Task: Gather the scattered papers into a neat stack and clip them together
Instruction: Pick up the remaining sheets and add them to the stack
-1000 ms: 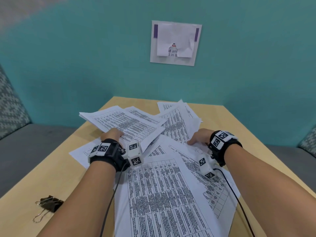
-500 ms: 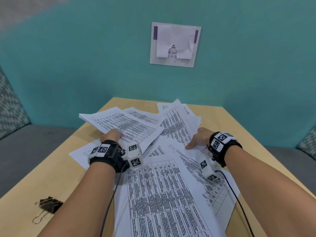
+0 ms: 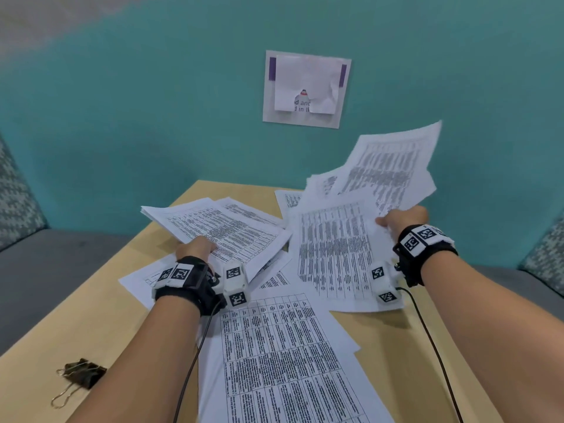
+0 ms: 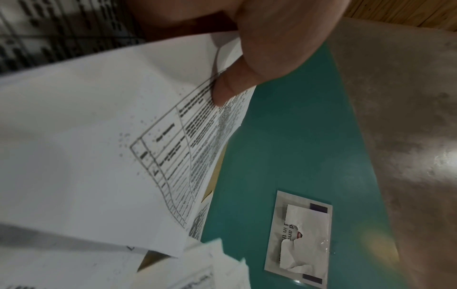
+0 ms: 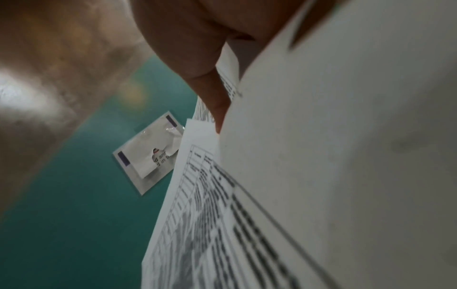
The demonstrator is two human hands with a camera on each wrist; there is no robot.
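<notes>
Printed sheets with tables lie scattered on a light wooden table [image 3: 76, 328]. My left hand [image 3: 195, 248] grips a bundle of papers [image 3: 219, 227] by its near edge, held just above the table at centre left; the left wrist view shows the thumb [image 4: 222, 91] pressing on those sheets. My right hand [image 3: 403, 219] pinches a fanned bunch of papers [image 3: 335, 248] lifted off the table at the right, its thumb [image 5: 215, 101] on the sheets. One large sheet [image 3: 283, 361] lies flat near me. A black binder clip [image 3: 82, 375] rests at the table's near left.
A teal wall [image 3: 152, 117] stands behind the table with a taped notice [image 3: 306, 88] on it. Grey seating with patterned cushions [image 3: 18, 203] flanks the table on both sides. Cables run from both wrist cameras along my forearms.
My right hand has taken hold of several sheets and lifted them up and to the right, off the table. The left hand still holds its bundle in nearly the same place.
</notes>
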